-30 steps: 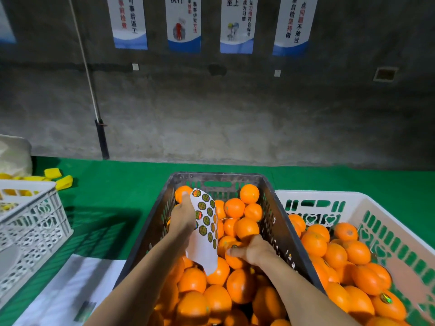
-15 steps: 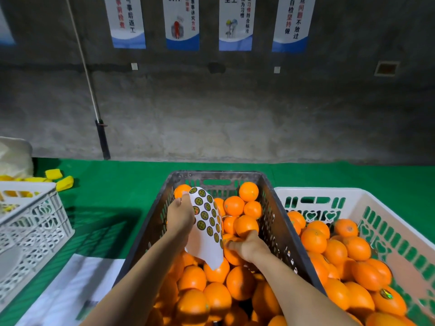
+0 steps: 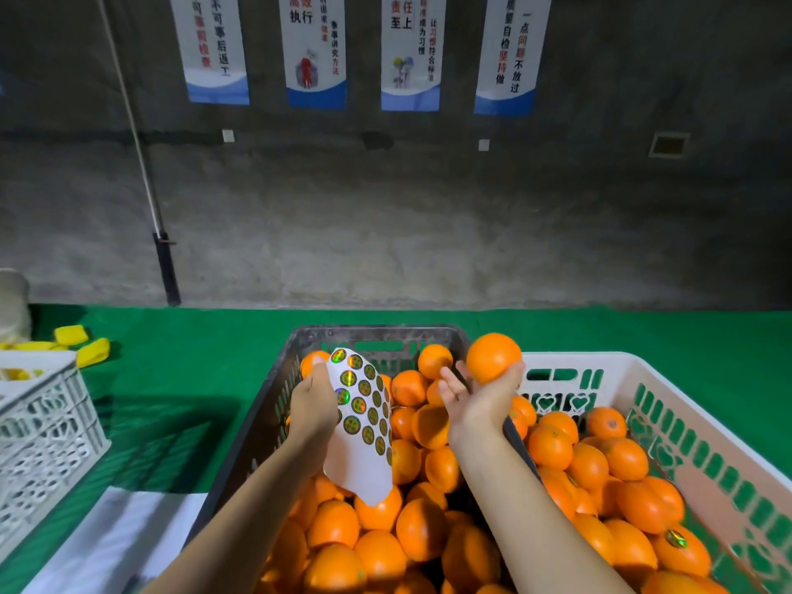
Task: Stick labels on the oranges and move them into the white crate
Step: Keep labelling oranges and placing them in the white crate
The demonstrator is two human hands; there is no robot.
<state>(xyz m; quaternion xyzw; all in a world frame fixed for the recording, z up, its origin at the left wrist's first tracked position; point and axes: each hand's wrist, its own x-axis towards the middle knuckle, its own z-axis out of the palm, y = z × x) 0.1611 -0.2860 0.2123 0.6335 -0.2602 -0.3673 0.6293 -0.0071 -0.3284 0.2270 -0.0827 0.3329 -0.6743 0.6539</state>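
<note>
At the far left I see a small basket (image 3: 43, 422) on the green worktop (image 3: 193, 370), with yellow pieces (image 3: 92, 351) behind it and a white paper (image 3: 107, 542) in front. The left hand (image 3: 313, 411) grips a curved label sheet (image 3: 364, 422) above the dark crate (image 3: 257, 430), which is full of oranges (image 3: 377, 559). The right hand (image 3: 480, 400) is palm up and holds one orange (image 3: 493, 358) in its fingers, raised over the dark crate's right rim, just beside the white crate (image 3: 578, 360). The white crate holds many oranges; one near its front carries a label (image 3: 676, 538).
</note>
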